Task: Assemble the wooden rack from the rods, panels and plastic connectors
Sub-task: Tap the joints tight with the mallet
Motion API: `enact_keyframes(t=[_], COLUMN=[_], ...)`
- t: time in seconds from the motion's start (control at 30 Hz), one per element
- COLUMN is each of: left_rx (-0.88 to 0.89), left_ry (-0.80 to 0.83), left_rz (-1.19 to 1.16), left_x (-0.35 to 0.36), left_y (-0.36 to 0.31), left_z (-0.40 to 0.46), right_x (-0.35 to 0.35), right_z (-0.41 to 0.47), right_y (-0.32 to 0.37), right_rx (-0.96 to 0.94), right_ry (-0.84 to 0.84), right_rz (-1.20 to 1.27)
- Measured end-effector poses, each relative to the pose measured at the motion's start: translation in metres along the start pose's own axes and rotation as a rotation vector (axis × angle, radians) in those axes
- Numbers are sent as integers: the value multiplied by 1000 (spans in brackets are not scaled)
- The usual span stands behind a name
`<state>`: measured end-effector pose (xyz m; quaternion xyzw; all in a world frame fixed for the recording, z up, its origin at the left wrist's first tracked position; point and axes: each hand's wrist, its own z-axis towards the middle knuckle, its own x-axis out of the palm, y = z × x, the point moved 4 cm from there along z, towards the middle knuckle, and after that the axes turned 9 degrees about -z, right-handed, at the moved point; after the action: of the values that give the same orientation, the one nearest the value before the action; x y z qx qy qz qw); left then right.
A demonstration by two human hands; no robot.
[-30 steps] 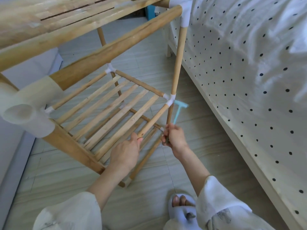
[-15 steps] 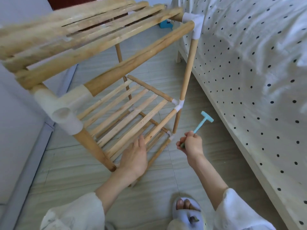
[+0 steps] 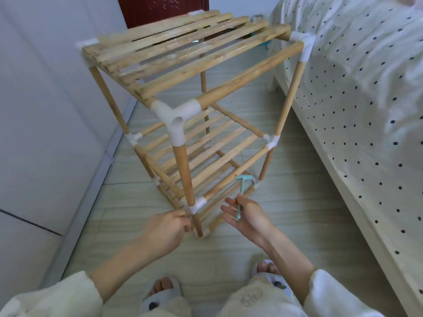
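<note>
Left hand [image 3: 168, 227] pinches the three-tier slatted wooden rack [image 3: 183, 92] at its near white plastic connector [image 3: 197, 204]; right hand [image 3: 246, 212], fingers spread, loosely holds the small teal plastic hammer [image 3: 241, 191]. Tap joints squarely.

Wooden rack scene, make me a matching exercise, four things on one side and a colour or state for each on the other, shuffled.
Things:
1. small hammer
2. corner connector
3. bedsheet
4. top shelf

Descriptions:
A. white with dark dots
B. plain white plastic
C. light blue, held in the right hand
D. wooden slats side by side

Pairs: 1-C, 2-B, 3-A, 4-D
</note>
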<state>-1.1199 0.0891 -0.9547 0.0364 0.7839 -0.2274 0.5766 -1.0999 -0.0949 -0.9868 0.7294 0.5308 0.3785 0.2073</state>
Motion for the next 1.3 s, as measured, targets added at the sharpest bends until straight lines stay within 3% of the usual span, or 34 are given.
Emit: enact_keyframes(t=[0.13,0.3,0.5,0.67,0.8,0.97,1.1,1.13,1.17,1.23,1.27,1.3], left_rx=[-213,-182,54,113,-8,-77,-99,-91,-88,-92,-93,-96], left_ry=[-120,-109,-340,-405,-434,-535,-499,-501,-496,-485,-479,-470], left_rz=[11,165,410,389,231,167,120,128,137,159,170,174], left_x=[-13,-9,-11,7,21,28,28,27,27,26,26,26], left_y=[54,73,61,-2,-19,-11,-15,-16,-16,-14,-14,-14], left_z=[11,49,72,90,103,102,103,103,102,101,101,100], right_x=[18,29,15,-28,-74,-118,-143,-136,-124,-93,-87,-90], right_z=[4,6,34,51,20,1,-9,-8,-3,6,9,13], right_y=[0,5,21,55,55,38,59,57,47,12,2,1], right_rx=[40,25,-34,-207,-289,-174,-301,-291,-250,-116,-92,-118], right_ry=[-1,-1,-22,-219,-517,-308,-652,-659,-609,-301,-225,-256], right_rz=[116,315,348,227,-226,-512,-225,-244,-337,-555,-538,-456])
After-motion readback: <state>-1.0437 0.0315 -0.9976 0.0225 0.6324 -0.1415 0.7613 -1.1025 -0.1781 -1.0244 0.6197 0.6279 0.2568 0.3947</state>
